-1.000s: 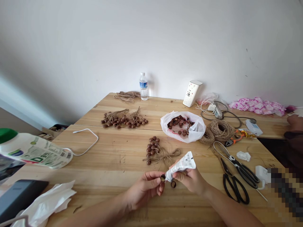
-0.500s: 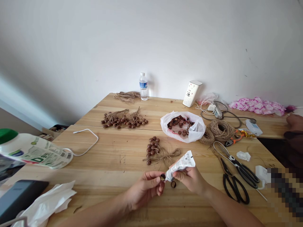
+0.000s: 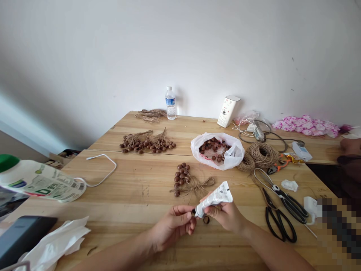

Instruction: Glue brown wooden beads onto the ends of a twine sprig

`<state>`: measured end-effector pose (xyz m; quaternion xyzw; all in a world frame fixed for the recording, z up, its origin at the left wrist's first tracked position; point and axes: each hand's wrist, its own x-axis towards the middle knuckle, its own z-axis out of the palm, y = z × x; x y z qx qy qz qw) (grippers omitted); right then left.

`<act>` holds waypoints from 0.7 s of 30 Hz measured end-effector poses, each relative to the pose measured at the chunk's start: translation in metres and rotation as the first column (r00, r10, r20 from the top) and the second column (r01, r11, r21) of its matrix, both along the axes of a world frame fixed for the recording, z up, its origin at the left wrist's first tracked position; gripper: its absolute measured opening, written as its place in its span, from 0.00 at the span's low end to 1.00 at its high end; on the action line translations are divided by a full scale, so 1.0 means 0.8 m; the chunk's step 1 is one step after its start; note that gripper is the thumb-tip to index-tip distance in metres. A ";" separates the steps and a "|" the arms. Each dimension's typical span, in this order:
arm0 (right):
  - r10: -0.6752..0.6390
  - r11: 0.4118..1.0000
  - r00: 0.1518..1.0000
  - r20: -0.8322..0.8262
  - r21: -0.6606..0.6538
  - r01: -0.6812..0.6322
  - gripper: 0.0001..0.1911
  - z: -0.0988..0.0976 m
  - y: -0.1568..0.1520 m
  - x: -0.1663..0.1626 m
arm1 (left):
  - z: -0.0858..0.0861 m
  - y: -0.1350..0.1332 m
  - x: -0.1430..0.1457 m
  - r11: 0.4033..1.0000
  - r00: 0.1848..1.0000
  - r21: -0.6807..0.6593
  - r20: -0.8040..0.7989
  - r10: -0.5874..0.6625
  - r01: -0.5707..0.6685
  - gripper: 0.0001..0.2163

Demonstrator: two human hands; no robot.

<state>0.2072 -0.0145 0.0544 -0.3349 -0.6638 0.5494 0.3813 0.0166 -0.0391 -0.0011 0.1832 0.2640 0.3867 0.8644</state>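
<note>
Between thumb and fingers, my left hand (image 3: 175,227) pinches a brown nutshell half (image 3: 193,212), its hollow side partly hidden by the tube's tip. My right hand (image 3: 227,216) is closed around a white squeeze tube (image 3: 214,198), tilted nozzle-down against the shell. Another open shell piece (image 3: 206,219) lies on the table just below the tube. Beyond my hands sits a cluster of brown nuts (image 3: 182,175) with twine (image 3: 199,183) fanned out and looped beside it.
A white plastic bag (image 3: 235,158) holds shell pieces. To its right are coiled twine (image 3: 262,154), pliers (image 3: 278,166) and two pairs of scissors (image 3: 279,222). Twine-tied nut bunches (image 3: 158,145), a water bottle (image 3: 170,105) and a white box-shaped device (image 3: 228,111) stand farther back.
The tube has shifted slightly left and down, its nozzle now covering more of the shell's opening. My left hand has stayed almost still.
</note>
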 end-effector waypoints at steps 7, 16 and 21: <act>0.053 0.998 0.998 -0.024 -0.039 -0.053 0.11 0.000 0.000 -0.002 | 0.000 0.003 0.001 1.000 0.999 -0.025 -0.048 0.009 -0.010 0.11; 0.006 0.993 1.000 -0.027 -0.121 -0.009 0.17 -0.007 -0.001 -0.001 | 0.002 0.002 0.001 0.999 0.998 -0.045 -0.061 -0.011 0.008 0.11; 0.023 0.994 1.000 0.002 -0.111 -0.023 0.18 -0.009 0.000 -0.001 | 0.003 0.003 0.000 0.998 0.998 -0.060 -0.061 -0.028 0.024 0.10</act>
